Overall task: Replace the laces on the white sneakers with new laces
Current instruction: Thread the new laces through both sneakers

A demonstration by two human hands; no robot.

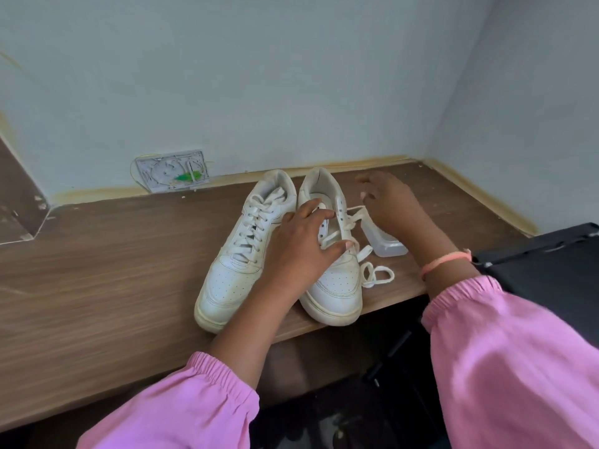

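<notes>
Left grip (303,243) on sneaker (334,254) (half-unlaced)

Plain room corner, wood-grain desk (97,254) against pale painted walls (291,76), uncovered wall junction box (171,170)

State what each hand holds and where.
Left hand grips the right sneaker across its lace area. Right hand hovers above the lace, holding nothing.

Two sneakers (278,251) sit side by side at frame centre on the table (113,270). A loose lace (376,275) lies right of them; a wall box (173,171) stands upper left.
</notes>
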